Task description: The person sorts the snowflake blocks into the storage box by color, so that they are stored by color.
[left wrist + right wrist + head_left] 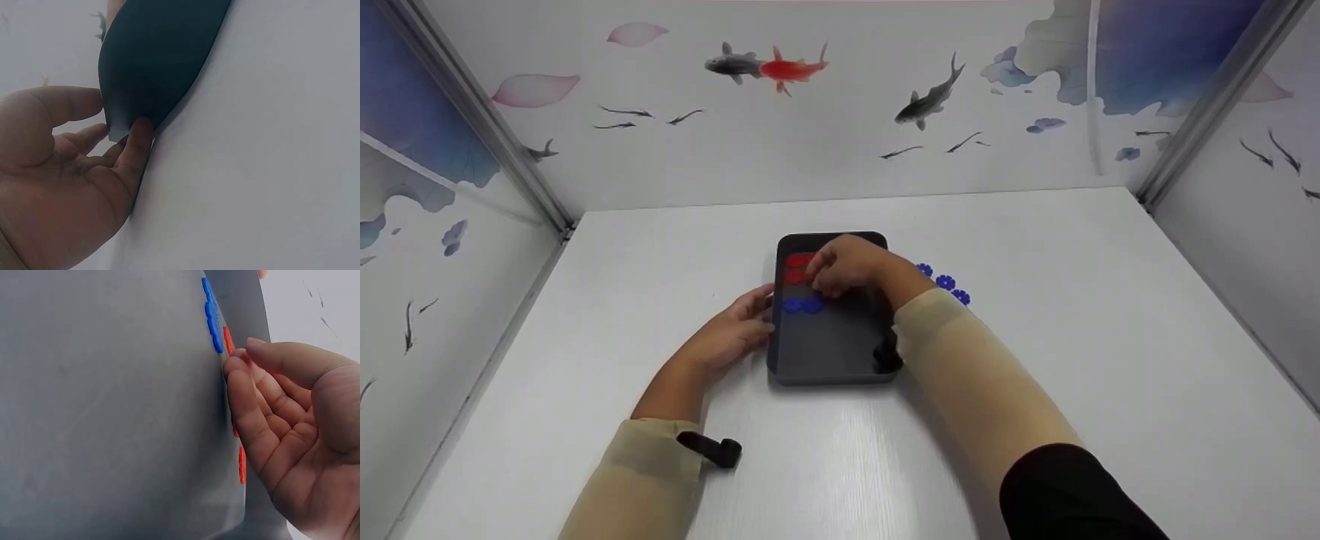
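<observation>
Dark grey tray (825,352) on the white table (1110,300), its long axis running from the near side to the far side, its short ends facing the person and the back panel (840,157). Inside, red pieces (795,277) lie flat towards the far left; nearer, two blue flower pieces (793,305) sit side by side, their row crossing the tray's long axis. The right hand (851,264) reaches over the right wall, thumb and fingertips close together beside the red pieces; whether a piece is pinched cannot be told. The left hand (729,330), fingers extended and thumb apart from them, touches the outer left wall. Right of the tray, three blue flowers (945,282) form a slanting row, pointing from far left to near right, beside the right forearm
</observation>
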Motion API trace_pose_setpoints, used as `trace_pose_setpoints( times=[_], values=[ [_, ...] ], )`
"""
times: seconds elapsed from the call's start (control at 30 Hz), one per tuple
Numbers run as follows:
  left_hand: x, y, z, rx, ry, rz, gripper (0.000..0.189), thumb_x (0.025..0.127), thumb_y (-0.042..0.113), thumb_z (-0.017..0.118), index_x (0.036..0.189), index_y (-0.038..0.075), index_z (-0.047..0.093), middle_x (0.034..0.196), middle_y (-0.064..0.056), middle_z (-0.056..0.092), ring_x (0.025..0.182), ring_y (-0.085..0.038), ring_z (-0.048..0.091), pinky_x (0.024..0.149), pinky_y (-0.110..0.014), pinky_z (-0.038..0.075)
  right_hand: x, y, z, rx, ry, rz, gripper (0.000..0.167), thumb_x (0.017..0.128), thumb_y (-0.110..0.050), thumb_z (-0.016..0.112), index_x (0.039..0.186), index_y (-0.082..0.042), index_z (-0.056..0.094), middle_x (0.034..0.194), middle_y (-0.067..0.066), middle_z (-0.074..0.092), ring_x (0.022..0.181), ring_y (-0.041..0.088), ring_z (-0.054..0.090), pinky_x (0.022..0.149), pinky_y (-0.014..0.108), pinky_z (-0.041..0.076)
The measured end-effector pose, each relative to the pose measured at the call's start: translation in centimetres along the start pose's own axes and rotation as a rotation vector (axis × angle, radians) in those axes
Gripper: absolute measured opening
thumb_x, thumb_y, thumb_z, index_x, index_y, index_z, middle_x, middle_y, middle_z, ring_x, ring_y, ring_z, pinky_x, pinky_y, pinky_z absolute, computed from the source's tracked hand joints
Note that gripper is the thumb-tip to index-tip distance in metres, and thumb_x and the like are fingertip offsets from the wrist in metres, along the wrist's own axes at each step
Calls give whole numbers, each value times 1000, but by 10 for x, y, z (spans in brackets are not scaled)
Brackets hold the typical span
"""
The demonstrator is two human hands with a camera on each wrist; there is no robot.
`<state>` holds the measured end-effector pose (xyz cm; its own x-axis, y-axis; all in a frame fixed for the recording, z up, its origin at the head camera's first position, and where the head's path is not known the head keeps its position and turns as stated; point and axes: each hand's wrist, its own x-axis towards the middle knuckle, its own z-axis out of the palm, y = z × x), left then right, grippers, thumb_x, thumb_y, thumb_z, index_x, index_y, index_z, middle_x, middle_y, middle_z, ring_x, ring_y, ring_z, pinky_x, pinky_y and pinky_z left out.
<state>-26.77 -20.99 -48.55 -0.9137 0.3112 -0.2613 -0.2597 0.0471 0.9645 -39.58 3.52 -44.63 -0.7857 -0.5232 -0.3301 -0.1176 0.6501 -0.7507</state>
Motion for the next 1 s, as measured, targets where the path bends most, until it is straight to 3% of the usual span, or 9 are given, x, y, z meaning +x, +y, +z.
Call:
trace_pose_setpoints(
  times=[0.3,0.57,0.87,1.0],
  values=[
    [1,0,0,6,-7,16,79,101,-3,51,172,13,20,179,-13,21,164,-31,29,132,-52,30,-20,-9,-22,83,65,-169,31,99,-26,75,126,-12,77,116,10,79,95,26,76,99,56,61],
    [1,-2,1,5,7,9,79,101,-3,50,172,14,21,179,-12,23,164,-30,29,132,-51,31,-52,3,-38,115,118,-216,31,101,-32,74,128,-18,76,124,14,78,100,23,77,99,53,62],
    [2,-2,1,-3,10,9,78,101,-2,51,172,16,23,179,-10,23,163,-29,32,131,-50,33,-76,31,-46,165,162,-196,37,101,-33,73,133,-15,73,121,18,74,105,38,76,96,45,63],
    [2,-2,1,-1,17,8,78,101,-2,52,171,16,25,179,-11,23,163,-30,32,131,-51,33,-85,45,-52,150,210,-140,31,101,-34,73,130,-21,75,118,13,74,101,32,77,95,44,63]
  ],
)
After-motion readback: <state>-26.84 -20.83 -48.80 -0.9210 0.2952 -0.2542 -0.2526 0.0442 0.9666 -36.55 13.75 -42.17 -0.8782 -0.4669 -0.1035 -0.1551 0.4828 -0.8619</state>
